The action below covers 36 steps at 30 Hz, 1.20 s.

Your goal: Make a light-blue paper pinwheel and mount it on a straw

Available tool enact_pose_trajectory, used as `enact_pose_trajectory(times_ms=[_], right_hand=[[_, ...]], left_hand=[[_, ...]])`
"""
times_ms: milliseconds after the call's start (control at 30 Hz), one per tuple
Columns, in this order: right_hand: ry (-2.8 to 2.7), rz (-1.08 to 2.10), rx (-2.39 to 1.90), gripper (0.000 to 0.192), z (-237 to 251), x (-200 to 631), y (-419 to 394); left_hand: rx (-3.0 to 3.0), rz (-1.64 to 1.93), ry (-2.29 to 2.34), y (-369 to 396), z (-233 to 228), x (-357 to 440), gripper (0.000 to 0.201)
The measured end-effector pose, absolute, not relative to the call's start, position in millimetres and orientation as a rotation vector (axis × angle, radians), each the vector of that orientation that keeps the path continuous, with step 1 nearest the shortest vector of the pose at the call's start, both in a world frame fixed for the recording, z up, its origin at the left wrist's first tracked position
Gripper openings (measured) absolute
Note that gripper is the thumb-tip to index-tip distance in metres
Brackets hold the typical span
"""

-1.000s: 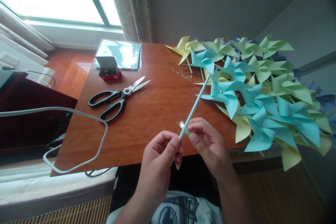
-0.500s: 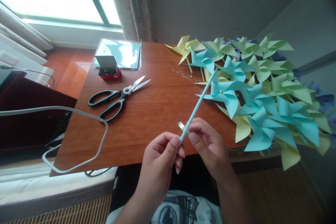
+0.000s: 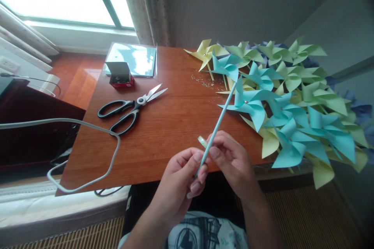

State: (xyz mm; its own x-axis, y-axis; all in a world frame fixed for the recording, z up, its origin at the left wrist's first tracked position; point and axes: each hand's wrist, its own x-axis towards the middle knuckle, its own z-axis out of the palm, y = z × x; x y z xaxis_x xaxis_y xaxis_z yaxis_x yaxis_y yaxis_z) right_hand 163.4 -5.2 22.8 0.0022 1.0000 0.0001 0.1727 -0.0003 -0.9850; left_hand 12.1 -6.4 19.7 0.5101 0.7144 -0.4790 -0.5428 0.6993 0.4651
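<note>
Pinching pale blue stick: left hand fingertips at lower end, right hand just above.

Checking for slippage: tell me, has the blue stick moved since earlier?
Yes. The stick slid down through the left hand, toward the table's near edge.

Pale blue stick, black-handled scissors, reddish-brown table

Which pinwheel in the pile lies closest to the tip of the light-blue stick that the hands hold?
The blue pinwheel at the pile's left edge, with a silver pin at its centre. The stick ends right beside its upper blade; the other blue, yellow and green ones lie farther right or back.
</note>
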Motion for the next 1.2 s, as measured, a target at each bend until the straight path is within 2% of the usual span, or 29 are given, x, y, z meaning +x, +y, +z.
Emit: enact_pose_trajectory(times_ms=[533, 800, 1000, 1200], right_hand=[[-1.421, 1.064, -1.431, 0.017, 26.5, 164.3, -2.2], [-1.364, 1.077, -1.416, 0.018, 22.6, 164.1, -3.9], [-1.259, 1.220, -1.311, 0.020, 24.6, 164.8, -5.5], [-1.268, 1.184, -1.320, 0.019, 26.9, 163.8, -6.1]], left_hand=[[0.662, 0.933, 0.925, -4.7, 17.2, 5.3, 0.020], [0.581, 0.887, 0.887, -5.2, 15.0, 3.7, 0.014], [0.438, 0.899, 0.845, -3.3, 16.9, 6.5, 0.015], [0.424, 0.921, 0.855, -3.3, 17.8, 5.9, 0.015]])
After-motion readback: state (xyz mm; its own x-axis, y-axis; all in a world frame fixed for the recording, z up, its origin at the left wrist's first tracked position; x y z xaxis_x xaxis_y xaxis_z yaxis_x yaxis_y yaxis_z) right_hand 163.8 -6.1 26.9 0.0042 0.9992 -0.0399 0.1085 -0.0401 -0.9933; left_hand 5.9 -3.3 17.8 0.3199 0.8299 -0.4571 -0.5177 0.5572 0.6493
